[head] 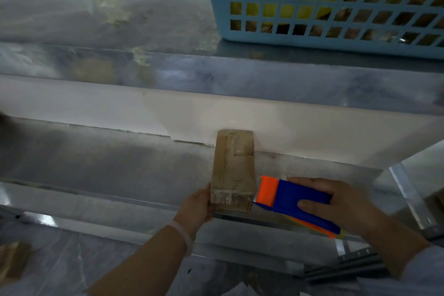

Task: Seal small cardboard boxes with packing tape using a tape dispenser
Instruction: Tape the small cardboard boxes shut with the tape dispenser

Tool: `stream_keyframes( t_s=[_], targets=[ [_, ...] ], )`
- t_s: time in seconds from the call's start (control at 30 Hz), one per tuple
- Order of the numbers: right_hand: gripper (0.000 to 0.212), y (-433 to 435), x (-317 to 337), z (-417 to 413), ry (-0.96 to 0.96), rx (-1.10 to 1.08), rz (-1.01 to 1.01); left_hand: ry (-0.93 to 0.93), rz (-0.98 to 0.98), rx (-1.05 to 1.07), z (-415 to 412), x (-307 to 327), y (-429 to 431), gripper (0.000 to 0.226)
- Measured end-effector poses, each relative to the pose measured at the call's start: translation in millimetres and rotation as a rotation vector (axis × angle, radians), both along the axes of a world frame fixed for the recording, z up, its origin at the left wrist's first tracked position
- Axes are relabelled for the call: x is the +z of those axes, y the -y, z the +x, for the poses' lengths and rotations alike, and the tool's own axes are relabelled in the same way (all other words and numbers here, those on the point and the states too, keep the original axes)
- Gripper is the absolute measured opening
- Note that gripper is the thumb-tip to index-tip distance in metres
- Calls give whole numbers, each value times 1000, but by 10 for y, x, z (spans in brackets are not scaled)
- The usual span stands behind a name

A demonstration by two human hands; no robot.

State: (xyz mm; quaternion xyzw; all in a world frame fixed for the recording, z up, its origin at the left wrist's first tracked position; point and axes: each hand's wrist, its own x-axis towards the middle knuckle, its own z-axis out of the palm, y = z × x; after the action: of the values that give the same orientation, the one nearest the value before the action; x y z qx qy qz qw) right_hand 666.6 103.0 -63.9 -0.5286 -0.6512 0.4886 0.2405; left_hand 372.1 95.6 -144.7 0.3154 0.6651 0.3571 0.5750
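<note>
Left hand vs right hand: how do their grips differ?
The left hand grips the cardboard box at its near left edge; the right hand wraps the blue-and-orange tape dispenser. The left wrist wears a white band; the right shows none. Both are bare and hold something.

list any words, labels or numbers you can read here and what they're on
No text here can be read.
On the cardboard box: faint dark marks, too blurred to read.
On the tape dispenser: no lettering shows.
On the blue basket: no label shows.
</note>
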Motion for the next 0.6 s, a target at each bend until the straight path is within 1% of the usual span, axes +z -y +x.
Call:
stream_keyframes(
  t_s=[0.03,0.07,0.1,0.13,0.17,0.2,0.27,0.3,0.37,0.5,0.6],
  targets=[
    [38,0,5,0,8,5,5,-54,110,37,-33,26,11,22],
    [38,1,14,-5,11,6,7,-149,264,91,-72,58,36,22],
    [38,-3,23,-11,11,8,8,-283,460,111,-107,113,65,22],
    [37,-6,31,-17,15,10,9,-432,664,48,-130,174,82,24],
    [37,-11,36,-22,22,13,14,-568,841,-68,-135,224,79,29],
    [37,-12,38,-22,28,14,17,-683,970,-216,-122,265,55,32],
    [39,-18,35,-21,39,16,14,-888,1142,-499,-52,306,-35,32],
    [40,-24,33,-16,46,22,8,-962,1188,-584,-16,306,-68,31],
    [41,-32,34,6,61,43,3,-1019,1218,-615,17,280,-105,29],
    [46,-50,37,146,-12,58,-41,-974,1228,-589,17,230,-150,24],
    [47,-63,79,300,32,99,-23,-961,1219,-597,4,235,-176,23]
  ],
)
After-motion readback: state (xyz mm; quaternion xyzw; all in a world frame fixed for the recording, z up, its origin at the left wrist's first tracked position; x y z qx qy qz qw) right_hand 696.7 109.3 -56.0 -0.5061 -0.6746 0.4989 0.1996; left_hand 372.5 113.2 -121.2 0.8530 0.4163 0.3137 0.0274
